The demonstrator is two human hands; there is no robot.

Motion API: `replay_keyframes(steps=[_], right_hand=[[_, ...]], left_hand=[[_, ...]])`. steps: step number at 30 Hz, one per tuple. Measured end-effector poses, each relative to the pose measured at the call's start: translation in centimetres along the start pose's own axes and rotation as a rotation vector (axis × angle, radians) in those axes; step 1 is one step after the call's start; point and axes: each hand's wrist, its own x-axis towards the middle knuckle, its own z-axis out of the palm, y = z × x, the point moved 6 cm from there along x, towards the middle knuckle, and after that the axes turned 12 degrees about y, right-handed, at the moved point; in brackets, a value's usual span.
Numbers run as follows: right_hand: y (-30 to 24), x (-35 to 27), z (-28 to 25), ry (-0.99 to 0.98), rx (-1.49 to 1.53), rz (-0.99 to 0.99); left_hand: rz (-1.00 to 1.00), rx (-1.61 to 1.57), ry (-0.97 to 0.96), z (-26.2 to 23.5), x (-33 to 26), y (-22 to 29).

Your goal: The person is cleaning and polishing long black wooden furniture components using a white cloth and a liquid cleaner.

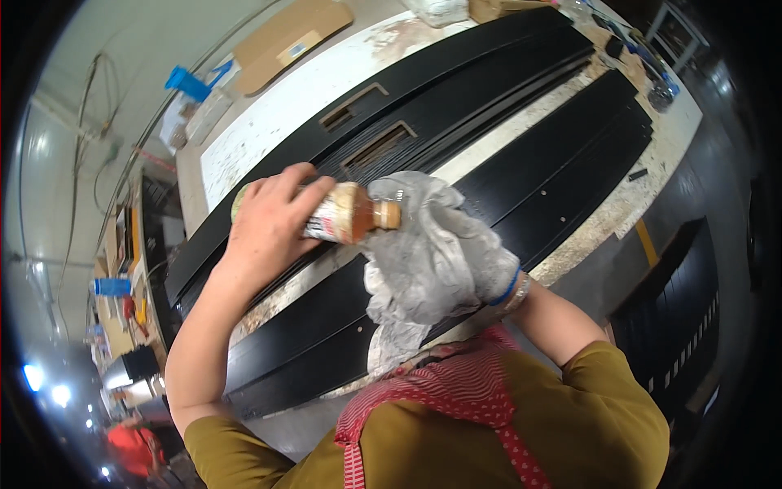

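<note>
Wrapped round a plastic bottle [342, 213] is my bare left hand [277, 213]. The bottle, with brown contents and a printed label, is tipped on its side, its neck toward a crumpled grey cloth [423, 244]. That cloth drapes over my right hand [490, 277], which wears a pale glove with a blue cuff; its fingers are hidden beneath the folds. Bottle mouth and cloth appear to touch or nearly so. Below both hands lie long black panels: a nearer one [521, 191] with small holes, and a stack [481, 65] behind, with rectangular cutouts.
The panels rest on a white, stained worktable [244, 147]. At its far side are a cardboard piece [297, 41] and a blue container [187, 83]. Another black panel [676, 310] stands at the right. A person in red [134, 448] is at the lower left.
</note>
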Motion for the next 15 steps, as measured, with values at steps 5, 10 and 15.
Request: replay_keyframes(steps=[5,10,15], right_hand=[[0.2,0.7,-0.5,0.043,0.157,0.103],[0.7,1.7,-4.7,-0.023,0.129,0.174],[-0.3,0.6,-3.7,0.111,0.089,0.238]], left_hand=[[-0.117,-0.187,0.092,1.6,4.1,-5.8],[-0.384,-0.391,0.214,5.6,10.5,-17.2],[-0.637,-0.612,0.442,12.2,13.1,-28.0]])
